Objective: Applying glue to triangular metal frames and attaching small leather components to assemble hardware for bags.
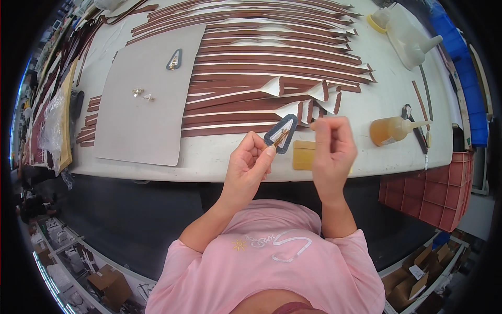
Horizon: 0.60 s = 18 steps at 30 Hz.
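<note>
Over the table's front edge, my left hand (pixel 247 166) pinches a teardrop-shaped piece (pixel 271 137) by its lower end. The piece has a dark blue rim, a pale inside and gold-coloured metal hardware on it. Just right of it is my right hand (pixel 334 149), raised with fingers curled and thumb pressed to them. Whatever those fingers hold, if anything, is too small or blurred to make out. A similar teardrop piece (pixel 178 56) lies on a grey board (pixel 136 128) at the left. Two small shiny metal parts (pixel 138 92) rest near that board's middle.
Long brown strips with white edges (pixel 272 49) cover the table's middle. A flat yellow block (pixel 302 156) sits below my hands. To the right are a squeeze bottle of amber liquid (pixel 386 131), a dark-handled tool (pixel 418 137) and a large translucent bottle (pixel 408 36). A red crate (pixel 431 193) stands beyond.
</note>
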Each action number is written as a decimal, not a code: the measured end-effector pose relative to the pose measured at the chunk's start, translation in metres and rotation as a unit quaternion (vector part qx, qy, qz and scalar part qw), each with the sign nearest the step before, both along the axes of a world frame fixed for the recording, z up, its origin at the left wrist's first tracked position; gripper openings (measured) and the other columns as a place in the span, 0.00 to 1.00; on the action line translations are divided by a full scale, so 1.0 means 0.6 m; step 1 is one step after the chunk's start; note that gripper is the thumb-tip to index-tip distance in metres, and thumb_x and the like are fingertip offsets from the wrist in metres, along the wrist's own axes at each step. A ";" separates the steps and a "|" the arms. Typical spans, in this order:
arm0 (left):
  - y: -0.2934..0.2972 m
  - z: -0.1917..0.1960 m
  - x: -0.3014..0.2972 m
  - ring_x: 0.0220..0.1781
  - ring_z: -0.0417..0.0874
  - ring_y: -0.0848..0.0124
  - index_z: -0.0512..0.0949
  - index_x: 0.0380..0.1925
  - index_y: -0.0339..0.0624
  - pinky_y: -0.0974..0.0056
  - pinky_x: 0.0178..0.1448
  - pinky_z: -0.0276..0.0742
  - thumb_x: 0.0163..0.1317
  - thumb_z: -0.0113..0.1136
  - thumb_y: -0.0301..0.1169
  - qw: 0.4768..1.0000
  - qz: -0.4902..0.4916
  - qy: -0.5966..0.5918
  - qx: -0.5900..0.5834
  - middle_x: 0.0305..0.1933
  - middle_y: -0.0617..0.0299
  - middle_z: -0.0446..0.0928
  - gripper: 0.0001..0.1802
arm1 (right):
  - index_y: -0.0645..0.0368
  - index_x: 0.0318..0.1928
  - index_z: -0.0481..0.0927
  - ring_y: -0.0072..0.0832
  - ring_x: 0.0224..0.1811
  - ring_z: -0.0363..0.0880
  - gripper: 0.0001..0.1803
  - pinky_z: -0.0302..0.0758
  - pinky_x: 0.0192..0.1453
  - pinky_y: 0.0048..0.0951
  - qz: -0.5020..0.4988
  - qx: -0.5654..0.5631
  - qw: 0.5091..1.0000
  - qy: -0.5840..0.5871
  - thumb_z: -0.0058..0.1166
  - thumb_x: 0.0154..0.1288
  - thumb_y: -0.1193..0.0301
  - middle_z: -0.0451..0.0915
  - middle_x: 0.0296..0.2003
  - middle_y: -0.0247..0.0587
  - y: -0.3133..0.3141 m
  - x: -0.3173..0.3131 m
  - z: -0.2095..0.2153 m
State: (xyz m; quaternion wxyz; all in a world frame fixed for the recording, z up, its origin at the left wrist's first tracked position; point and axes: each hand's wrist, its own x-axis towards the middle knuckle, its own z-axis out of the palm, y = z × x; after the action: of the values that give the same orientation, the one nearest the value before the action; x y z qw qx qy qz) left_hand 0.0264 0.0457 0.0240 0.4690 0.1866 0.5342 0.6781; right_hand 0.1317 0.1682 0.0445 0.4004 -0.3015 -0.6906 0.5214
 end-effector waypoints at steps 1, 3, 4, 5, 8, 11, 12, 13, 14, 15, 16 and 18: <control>-0.003 -0.003 -0.002 0.25 0.65 0.86 0.66 0.33 0.45 0.77 0.27 0.61 0.71 0.54 0.32 1.000 0.005 -0.006 -0.007 0.25 0.72 0.68 0.09 | 0.62 0.37 0.73 0.10 0.24 0.66 0.07 0.63 0.27 0.15 -0.019 -0.022 0.998 0.055 0.51 0.74 0.73 0.75 0.26 0.30 0.002 0.006 0.003; -0.008 -0.010 -0.006 0.24 0.65 0.86 0.66 0.32 0.45 0.77 0.26 0.60 0.71 0.54 0.32 1.000 0.006 -0.015 -0.016 0.24 0.72 0.68 0.09 | 0.60 0.38 0.73 0.08 0.22 0.61 0.08 0.57 0.24 0.14 0.007 -0.030 0.997 0.066 0.48 0.76 0.71 0.72 0.25 0.28 0.001 0.011 0.000; -0.011 -0.014 -0.009 0.23 0.64 0.86 0.66 0.32 0.45 0.77 0.25 0.59 0.71 0.54 0.32 0.999 0.004 -0.025 -0.024 0.24 0.72 0.67 0.09 | 0.58 0.38 0.72 0.07 0.20 0.56 0.09 0.52 0.22 0.13 0.029 -0.038 0.996 0.076 0.45 0.77 0.69 0.68 0.24 0.25 0.000 0.012 -0.004; -0.014 -0.018 -0.012 0.23 0.64 0.86 0.66 0.32 0.45 0.77 0.25 0.59 0.71 0.54 0.32 0.999 0.009 -0.024 -0.027 0.24 0.72 0.67 0.09 | 0.57 0.37 0.71 0.08 0.19 0.58 0.10 0.54 0.21 0.13 0.059 -0.061 0.994 0.072 0.43 0.78 0.67 0.68 0.23 0.26 0.002 0.015 -0.013; -0.020 -0.025 -0.014 0.22 0.63 0.85 0.66 0.31 0.45 0.77 0.24 0.58 0.71 0.53 0.32 0.998 0.003 -0.059 -0.031 0.22 0.72 0.66 0.10 | 0.59 0.37 0.70 0.09 0.26 0.62 0.09 0.59 0.27 0.13 0.109 -0.164 0.980 0.036 0.46 0.77 0.69 0.72 0.28 0.28 -0.011 0.015 -0.018; -0.026 -0.029 -0.012 0.21 0.62 0.85 0.65 0.31 0.45 0.76 0.24 0.58 0.71 0.53 0.32 0.997 0.014 -0.070 -0.030 0.22 0.72 0.65 0.10 | 0.58 0.35 0.69 0.09 0.24 0.62 0.11 0.59 0.25 0.14 0.109 -0.175 0.978 0.026 0.46 0.77 0.67 0.71 0.27 0.27 -0.017 0.016 -0.031; -0.028 -0.030 -0.012 0.20 0.62 0.85 0.65 0.31 0.45 0.76 0.24 0.57 0.71 0.53 0.31 0.997 0.016 -0.066 -0.026 0.22 0.72 0.65 0.10 | 0.58 0.34 0.68 0.09 0.24 0.62 0.11 0.59 0.25 0.14 0.113 -0.181 0.976 0.033 0.47 0.77 0.67 0.71 0.26 0.27 -0.017 0.017 -0.038; -0.030 -0.030 -0.012 0.20 0.62 0.85 0.65 0.31 0.44 0.76 0.24 0.57 0.71 0.53 0.31 0.998 0.019 -0.061 -0.022 0.21 0.72 0.65 0.10 | 0.58 0.34 0.68 0.09 0.24 0.62 0.11 0.59 0.25 0.14 0.114 -0.183 0.976 0.030 0.47 0.77 0.67 0.71 0.26 0.27 -0.017 0.018 -0.043; -0.032 -0.030 -0.011 0.20 0.62 0.85 0.65 0.31 0.44 0.76 0.24 0.57 0.71 0.53 0.31 0.997 0.021 -0.064 -0.024 0.21 0.72 0.65 0.10 | 0.58 0.33 0.68 0.09 0.23 0.61 0.12 0.58 0.25 0.14 0.129 -0.172 0.976 0.018 0.47 0.77 0.67 0.70 0.25 0.27 -0.017 0.019 -0.046; -0.032 -0.029 -0.011 0.20 0.62 0.85 0.65 0.31 0.44 0.76 0.23 0.57 0.71 0.53 0.31 0.998 0.020 -0.059 -0.025 0.21 0.72 0.65 0.10 | 0.57 0.32 0.68 0.09 0.23 0.60 0.13 0.58 0.25 0.14 0.143 -0.162 0.976 0.007 0.48 0.76 0.66 0.70 0.24 0.26 -0.015 0.019 -0.051; -0.031 -0.030 -0.011 0.20 0.62 0.85 0.65 0.31 0.44 0.76 0.23 0.57 0.71 0.53 0.31 0.998 0.020 -0.054 -0.026 0.21 0.73 0.65 0.10 | 0.57 0.32 0.68 0.09 0.23 0.60 0.13 0.58 0.25 0.14 0.143 -0.164 0.976 0.005 0.48 0.76 0.66 0.70 0.24 0.26 -0.013 0.020 -0.057; -0.031 -0.032 -0.012 0.20 0.62 0.85 0.66 0.31 0.44 0.76 0.23 0.57 0.71 0.54 0.31 0.998 0.021 -0.057 -0.027 0.21 0.73 0.65 0.10 | 0.57 0.31 0.69 0.09 0.22 0.59 0.13 0.56 0.24 0.15 0.152 -0.173 0.973 0.007 0.49 0.76 0.67 0.68 0.22 0.25 -0.013 0.019 -0.061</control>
State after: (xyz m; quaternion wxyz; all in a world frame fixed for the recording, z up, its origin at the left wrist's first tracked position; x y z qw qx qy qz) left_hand 0.0193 0.0269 0.0048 0.4894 0.1240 0.5283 0.6827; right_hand 0.1429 0.1604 0.0081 0.2632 -0.2535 -0.6247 0.6900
